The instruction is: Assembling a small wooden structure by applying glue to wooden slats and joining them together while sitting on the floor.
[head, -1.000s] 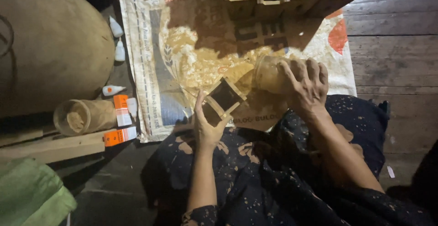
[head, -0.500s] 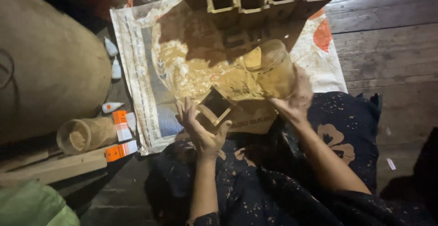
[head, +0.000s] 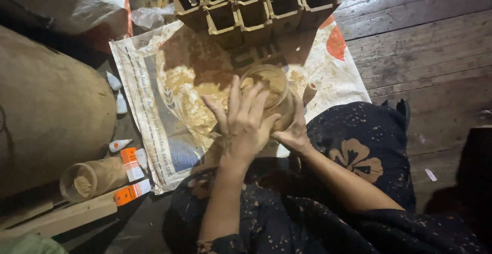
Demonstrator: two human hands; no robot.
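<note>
Jar (head: 269,92) between both raised hands

Our left hand (head: 243,126) is raised with its back toward us, fingers spread and pointing up. Our right hand (head: 293,131) curls beside it, both forearms reaching forward from our lap.

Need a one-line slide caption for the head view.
Both hands, left hand and right hand, around a clear jar of sawdust over a printed sack.
</note>
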